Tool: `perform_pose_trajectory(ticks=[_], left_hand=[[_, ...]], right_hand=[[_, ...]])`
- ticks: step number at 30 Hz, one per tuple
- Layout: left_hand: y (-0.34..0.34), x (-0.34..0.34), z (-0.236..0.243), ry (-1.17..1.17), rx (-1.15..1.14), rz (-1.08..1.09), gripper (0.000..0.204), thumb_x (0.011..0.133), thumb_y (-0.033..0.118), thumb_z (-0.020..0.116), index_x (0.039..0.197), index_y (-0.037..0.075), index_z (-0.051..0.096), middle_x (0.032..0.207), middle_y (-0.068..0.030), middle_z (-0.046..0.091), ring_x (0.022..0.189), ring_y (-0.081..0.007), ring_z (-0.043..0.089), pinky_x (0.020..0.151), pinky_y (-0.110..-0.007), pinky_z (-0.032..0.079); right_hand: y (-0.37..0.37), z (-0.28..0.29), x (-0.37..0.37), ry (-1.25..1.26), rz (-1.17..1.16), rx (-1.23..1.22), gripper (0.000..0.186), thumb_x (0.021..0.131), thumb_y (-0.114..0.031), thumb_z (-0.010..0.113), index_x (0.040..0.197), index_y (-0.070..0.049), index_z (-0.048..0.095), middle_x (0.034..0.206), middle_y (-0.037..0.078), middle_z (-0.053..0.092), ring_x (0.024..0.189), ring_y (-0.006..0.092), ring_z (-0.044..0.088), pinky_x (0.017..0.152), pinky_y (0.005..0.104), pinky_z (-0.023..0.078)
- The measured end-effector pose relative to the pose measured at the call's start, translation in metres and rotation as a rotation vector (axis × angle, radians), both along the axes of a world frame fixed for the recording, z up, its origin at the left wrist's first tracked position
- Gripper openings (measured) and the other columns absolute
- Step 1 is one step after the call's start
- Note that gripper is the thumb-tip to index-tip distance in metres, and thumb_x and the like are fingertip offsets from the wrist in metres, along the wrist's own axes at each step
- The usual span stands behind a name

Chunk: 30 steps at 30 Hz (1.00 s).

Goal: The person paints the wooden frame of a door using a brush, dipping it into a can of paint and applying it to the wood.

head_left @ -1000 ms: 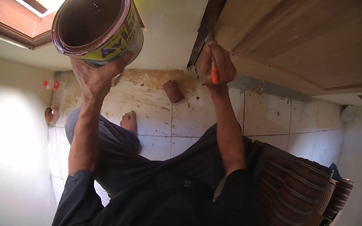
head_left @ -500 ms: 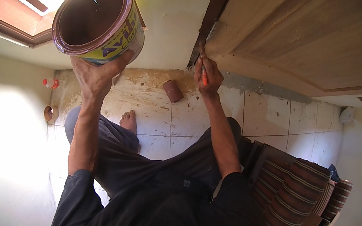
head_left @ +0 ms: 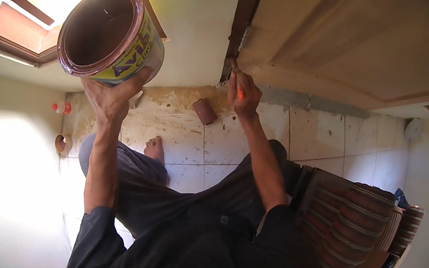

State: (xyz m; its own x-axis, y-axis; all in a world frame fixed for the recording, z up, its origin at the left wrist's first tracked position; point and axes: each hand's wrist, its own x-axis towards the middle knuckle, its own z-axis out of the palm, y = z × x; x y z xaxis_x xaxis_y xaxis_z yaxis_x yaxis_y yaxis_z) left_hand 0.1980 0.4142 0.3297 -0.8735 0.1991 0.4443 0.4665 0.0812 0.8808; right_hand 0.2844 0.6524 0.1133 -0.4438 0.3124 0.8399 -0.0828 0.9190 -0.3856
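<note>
My left hand (head_left: 113,93) is closed round the lower side of a paint can (head_left: 150,58) with a yellow-green label, held up and tilted so that its brown-stained inside shows. In my right hand (head_left: 245,95) is a slim paintbrush (head_left: 241,92) with an orange handle, pinched in the fingers. Its tip points at the lower part of a dark brown door frame (head_left: 241,22), between the pale wall and a wooden door (head_left: 349,43). The bristles are too small to make out well, and I cannot tell whether they touch the wood.
On the stained tile floor (head_left: 170,126) lies a brown cylinder (head_left: 205,111). A red-capped bottle (head_left: 61,108) and a tape roll (head_left: 62,144) sit by the left wall. Striped cushions (head_left: 354,231) are stacked at my right. A window frame (head_left: 15,38) stands at the upper left.
The view has shifted slightly. The paint can sits a little lower in the picture, and my right hand with the paintbrush has moved slightly down and left along the door frame.
</note>
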Motion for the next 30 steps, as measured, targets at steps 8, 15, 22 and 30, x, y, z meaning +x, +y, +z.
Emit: perform_pose_trajectory(ticks=[8,15,22,30], left_hand=[[0.001,0.0,0.0,0.019,0.021,-0.034,0.06,0.06,0.018,0.084,0.11,-0.005,0.06,0.1,-0.0124,0.064,0.087,-0.0196,0.062,0.079,-0.032,0.052],[-0.001,0.002,0.007,0.031,0.021,-0.012,0.06,0.06,0.019,0.084,0.109,-0.004,0.06,0.1,-0.0124,0.064,0.087,-0.0205,0.062,0.079,-0.033,0.052],[-0.005,-0.001,0.005,0.032,0.025,0.004,0.061,0.059,0.02,0.084,0.11,-0.004,0.06,0.101,-0.0123,0.064,0.088,-0.0211,0.062,0.08,-0.034,0.051],[-0.011,-0.005,0.0,0.03,-0.051,-0.009,0.078,0.062,0.021,0.082,0.128,-0.001,0.047,0.114,-0.0136,0.057,0.101,-0.0232,0.056,0.09,-0.037,0.046]], right_hand=[[0.009,0.082,-0.018,0.258,-0.021,0.037,0.013,0.084,0.0,0.07,0.096,0.0,0.064,0.079,0.012,0.069,0.063,0.0189,0.067,0.052,0.0273,0.051],[0.019,0.185,-0.025,0.48,-0.024,0.134,0.015,0.082,-0.001,0.073,0.095,-0.003,0.065,0.078,0.008,0.069,0.061,0.0157,0.066,0.051,0.0254,0.05],[0.037,0.283,-0.038,0.73,-0.079,0.459,0.026,0.077,-0.001,0.075,0.097,-0.001,0.059,0.084,0.008,0.069,0.061,0.0173,0.065,0.047,0.0255,0.05],[0.023,0.183,-0.026,0.481,0.02,0.26,0.017,0.082,0.002,0.071,0.097,0.001,0.063,0.082,0.011,0.07,0.068,0.0224,0.069,0.055,0.0283,0.055]])
